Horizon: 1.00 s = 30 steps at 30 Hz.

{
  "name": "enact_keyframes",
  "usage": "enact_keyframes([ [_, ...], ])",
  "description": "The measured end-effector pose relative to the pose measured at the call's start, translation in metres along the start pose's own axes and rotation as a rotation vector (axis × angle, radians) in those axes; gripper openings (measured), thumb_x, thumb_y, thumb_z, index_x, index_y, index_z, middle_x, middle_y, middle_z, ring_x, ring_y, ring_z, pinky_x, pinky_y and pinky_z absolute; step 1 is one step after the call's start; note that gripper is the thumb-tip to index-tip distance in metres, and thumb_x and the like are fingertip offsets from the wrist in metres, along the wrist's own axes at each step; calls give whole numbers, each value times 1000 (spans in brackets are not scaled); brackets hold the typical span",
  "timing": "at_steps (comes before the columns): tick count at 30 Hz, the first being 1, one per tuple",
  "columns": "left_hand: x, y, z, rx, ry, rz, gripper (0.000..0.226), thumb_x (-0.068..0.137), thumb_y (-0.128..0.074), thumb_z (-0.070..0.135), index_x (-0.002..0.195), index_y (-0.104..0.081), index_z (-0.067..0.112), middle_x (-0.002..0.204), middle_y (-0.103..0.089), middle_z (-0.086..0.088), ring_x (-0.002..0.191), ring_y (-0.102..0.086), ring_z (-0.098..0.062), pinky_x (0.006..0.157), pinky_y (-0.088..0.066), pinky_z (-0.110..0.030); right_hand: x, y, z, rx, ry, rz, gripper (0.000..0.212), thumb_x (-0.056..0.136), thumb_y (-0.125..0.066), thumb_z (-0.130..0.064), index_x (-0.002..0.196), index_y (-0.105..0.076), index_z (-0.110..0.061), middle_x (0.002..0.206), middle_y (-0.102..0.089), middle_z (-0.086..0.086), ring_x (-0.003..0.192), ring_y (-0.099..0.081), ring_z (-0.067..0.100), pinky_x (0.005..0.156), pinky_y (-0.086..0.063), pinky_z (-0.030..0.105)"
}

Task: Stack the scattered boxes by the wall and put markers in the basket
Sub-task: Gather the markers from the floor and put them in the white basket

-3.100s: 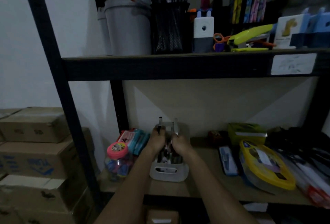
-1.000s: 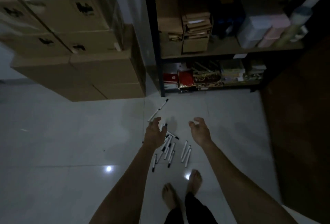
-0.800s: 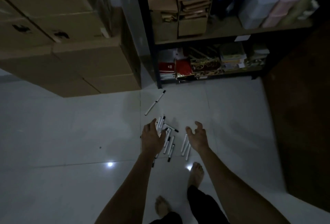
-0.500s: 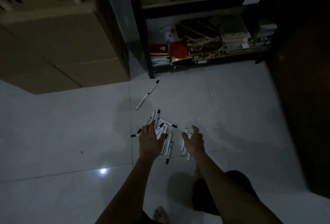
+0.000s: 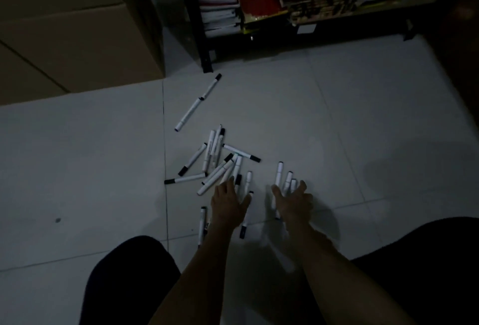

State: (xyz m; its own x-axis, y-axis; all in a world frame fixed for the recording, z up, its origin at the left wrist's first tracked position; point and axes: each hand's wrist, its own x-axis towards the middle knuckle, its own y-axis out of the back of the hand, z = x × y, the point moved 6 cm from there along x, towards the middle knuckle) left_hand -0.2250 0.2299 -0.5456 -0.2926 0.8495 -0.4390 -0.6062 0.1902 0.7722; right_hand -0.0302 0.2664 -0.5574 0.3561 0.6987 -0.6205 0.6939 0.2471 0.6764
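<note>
Head view, and both hands are down at floor level over a scatter of markers (image 5: 220, 166) on the pale tiled floor (image 5: 363, 130). Left hand (image 5: 229, 207) sits palm-down with fingers spread and fairly straight, nothing pinched, its fingertips right at the near end of the main heap. That heap fans out ahead of it and slightly to its left, most barrels running near-to-far, a few crossed over the rest. One marker (image 5: 202, 223) lies just beside the left wrist on its outer side, also near-to-far.

Right hand (image 5: 294, 203) is open too, fingers loosely extended, holding nothing. Directly ahead of its fingertips lies a small group of three markers (image 5: 285, 179), side by side, long axes pointing away from the person. These look closest to being gathered, and the right hand is plainly the nearer one for them.

Farther off, a line of two markers (image 5: 198, 102) lies end to end on a diagonal toward the black shelf leg (image 5: 198, 14), well apart from both hands; the left is nearer. Cardboard boxes (image 5: 77, 34) stand stacked at far left. No basket in sight here.

My read: the hands should sweep inward along the barrels, since scooping across them would likely send them rolling.
</note>
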Motion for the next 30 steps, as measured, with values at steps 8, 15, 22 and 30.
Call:
enact_keyframes([
  [8,1,-46,-28,37,76,93,85,85,-56,63,151,-23,20,151,-28,-9,139,-29,-29,110,-31,-45,17,-38,13,-73,62,157,89,78,-73,-58,139,-32,-8,135,-38,20,116,-45,38,88,-42,43],
  [15,4,-52,-34,213,88,117,87,78,-64,65,145,-26,26,147,-30,-10,133,-35,-30,105,-36,-47,20,-53,16,-81,128,148,62,90,-67,-37,132,-37,-2,131,-45,22,116,-48,39,91,-45,46],
  [22,6,-57,-39,233,146,104,85,73,-66,70,136,-35,22,136,-38,-11,123,-41,-30,98,-41,-43,22,-55,16,-254,259,135,47,97,-55,-39,125,-44,-3,126,-51,18,114,-52,33,88,-45,43],
  [30,14,-66,-38,181,217,48,77,77,-65,65,130,-40,15,138,-39,-13,120,-47,-31,96,-45,-44,29,-52,17,-272,302,123,42,102,-45,-41,121,-48,-4,119,-56,16,107,-56,32,84,-46,41],
])
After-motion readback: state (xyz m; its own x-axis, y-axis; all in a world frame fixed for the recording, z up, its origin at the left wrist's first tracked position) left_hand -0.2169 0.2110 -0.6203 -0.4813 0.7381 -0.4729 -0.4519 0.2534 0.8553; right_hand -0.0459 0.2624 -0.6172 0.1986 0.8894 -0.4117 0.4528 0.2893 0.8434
